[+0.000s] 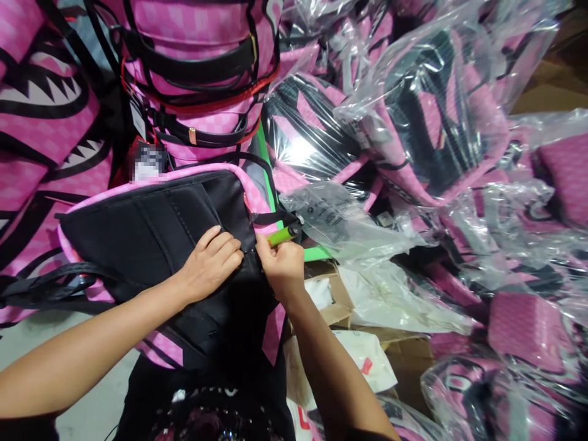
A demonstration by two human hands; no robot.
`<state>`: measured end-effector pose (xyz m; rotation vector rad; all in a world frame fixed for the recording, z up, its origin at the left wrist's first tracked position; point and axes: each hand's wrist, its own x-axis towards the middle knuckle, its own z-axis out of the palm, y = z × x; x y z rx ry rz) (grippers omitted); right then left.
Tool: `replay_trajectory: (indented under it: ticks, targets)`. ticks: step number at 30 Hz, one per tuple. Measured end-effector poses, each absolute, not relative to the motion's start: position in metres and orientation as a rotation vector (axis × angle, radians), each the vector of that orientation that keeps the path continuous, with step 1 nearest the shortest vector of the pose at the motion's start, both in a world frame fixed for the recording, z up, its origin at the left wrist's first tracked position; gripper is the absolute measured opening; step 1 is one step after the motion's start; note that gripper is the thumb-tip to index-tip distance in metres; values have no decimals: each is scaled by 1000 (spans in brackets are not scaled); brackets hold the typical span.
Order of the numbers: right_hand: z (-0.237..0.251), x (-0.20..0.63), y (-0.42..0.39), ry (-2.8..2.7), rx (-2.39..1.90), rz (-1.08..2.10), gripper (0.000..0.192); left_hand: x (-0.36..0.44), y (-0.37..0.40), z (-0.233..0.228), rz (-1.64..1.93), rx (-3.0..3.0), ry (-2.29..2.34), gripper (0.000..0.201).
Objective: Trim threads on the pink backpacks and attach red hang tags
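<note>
- Left hand (212, 262) rests with fingers curled, gripping nothing, on the black back panel of the pink backpack (151, 233) lying across the person's lap.
- Right hand (283, 266) grips a green lighter (285, 233) at the backpack's strap.

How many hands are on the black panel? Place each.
2. The left hand rests on the black panel, midway; the right hand, holding a green lighter, pinches its right edge. No others show.
</note>
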<state>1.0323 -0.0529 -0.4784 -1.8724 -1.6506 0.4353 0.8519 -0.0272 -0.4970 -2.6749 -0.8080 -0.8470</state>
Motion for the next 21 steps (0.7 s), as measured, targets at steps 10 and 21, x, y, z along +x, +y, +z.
replay_trajectory:
  ticks: [10, 21]
  targets:
    - [-462, 1030, -36, -1695, -2016, 601, 58, 850, -26, -500, -863, -2687, -793, 13]
    - [-456, 1032, -28, -1795, -1994, 661, 54, 850, -24, -497, -869, -2680, -792, 14]
